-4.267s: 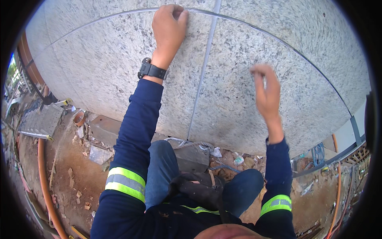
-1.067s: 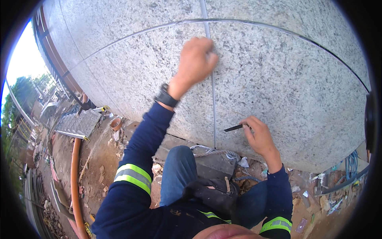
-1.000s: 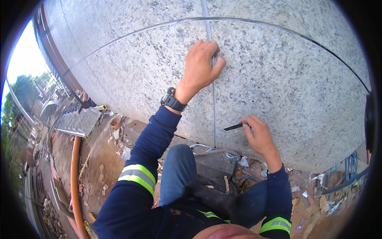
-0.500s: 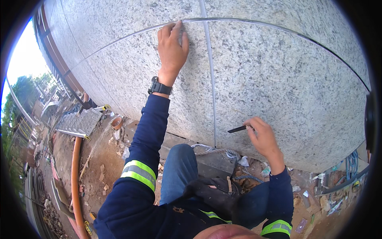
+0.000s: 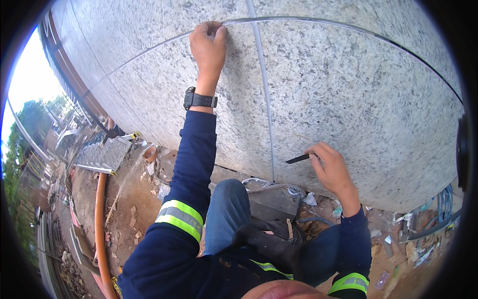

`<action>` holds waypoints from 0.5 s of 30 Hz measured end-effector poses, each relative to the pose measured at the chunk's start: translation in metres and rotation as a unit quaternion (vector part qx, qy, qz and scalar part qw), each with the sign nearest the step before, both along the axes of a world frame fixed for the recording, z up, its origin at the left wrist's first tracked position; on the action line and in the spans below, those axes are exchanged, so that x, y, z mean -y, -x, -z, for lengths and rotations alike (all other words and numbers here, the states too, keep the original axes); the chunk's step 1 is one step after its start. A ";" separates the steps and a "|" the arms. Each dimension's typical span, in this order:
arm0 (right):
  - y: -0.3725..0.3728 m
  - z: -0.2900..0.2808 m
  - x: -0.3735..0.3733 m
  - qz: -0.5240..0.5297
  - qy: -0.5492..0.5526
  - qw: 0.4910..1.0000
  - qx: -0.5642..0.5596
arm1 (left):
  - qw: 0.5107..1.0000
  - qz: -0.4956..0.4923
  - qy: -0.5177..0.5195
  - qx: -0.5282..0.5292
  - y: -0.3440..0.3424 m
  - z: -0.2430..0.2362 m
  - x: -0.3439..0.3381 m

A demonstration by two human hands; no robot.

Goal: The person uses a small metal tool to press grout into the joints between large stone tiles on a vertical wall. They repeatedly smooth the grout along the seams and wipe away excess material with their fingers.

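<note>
Speckled grey stone slabs [image 5: 343,94] form a wall in front of me, parted by a long horizontal joint [image 5: 308,19] and a vertical joint [image 5: 264,79]. My left hand [image 5: 208,52] reaches up to the horizontal joint, left of where the two cross. Its fingers are bent and pinched together against the joint; whatever may be in them is hidden. Lower down on the right, my right hand [image 5: 332,169] grips a short, flat black blade-like strip [image 5: 298,159] between thumb and fingers. The strip points left toward the vertical joint, close to the slab face.
Rope [image 5: 274,188] and rubble lie along the wall's foot. To the left are an orange pipe [image 5: 101,219], a metal step platform [image 5: 104,153] and a terracotta-coloured pot [image 5: 150,154]. Blue rope [image 5: 444,202] hangs at the far right.
My left hand has shifted slightly left and up along the horizontal joint, its fingers now more curled. The right hand keeps the black strip almost in the same place.
</note>
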State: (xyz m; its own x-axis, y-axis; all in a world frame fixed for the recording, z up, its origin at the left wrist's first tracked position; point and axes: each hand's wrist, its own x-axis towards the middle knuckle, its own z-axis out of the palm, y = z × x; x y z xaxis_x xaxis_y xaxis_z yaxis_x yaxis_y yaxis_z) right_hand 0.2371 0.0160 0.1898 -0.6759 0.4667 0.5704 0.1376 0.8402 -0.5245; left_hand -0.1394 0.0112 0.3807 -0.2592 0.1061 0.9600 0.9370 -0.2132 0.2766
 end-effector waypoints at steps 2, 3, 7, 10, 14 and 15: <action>0.004 -0.002 0.004 -0.006 -0.002 1.000 -0.001 | 0.999 -0.023 -0.001 -0.041 0.002 -0.001 0.002; 0.007 -0.002 0.005 -0.008 -0.009 1.000 -0.002 | 0.998 -0.033 -0.003 -0.062 0.003 -0.002 0.002; 0.013 -0.002 0.006 -0.018 -0.009 1.000 0.004 | 0.984 -0.099 0.001 -0.148 0.002 -0.004 0.002; 0.014 -0.002 0.005 -0.022 -0.007 1.000 0.008 | 0.974 -0.140 -0.001 -0.180 0.001 -0.002 -0.003; 0.008 0.005 -0.001 -0.012 -0.011 1.000 0.019 | 0.963 -0.143 -0.006 -0.226 0.000 -0.004 -0.003; 0.006 0.006 -0.002 -0.010 -0.009 1.000 0.019 | 0.960 -0.146 -0.005 -0.239 0.000 -0.004 -0.002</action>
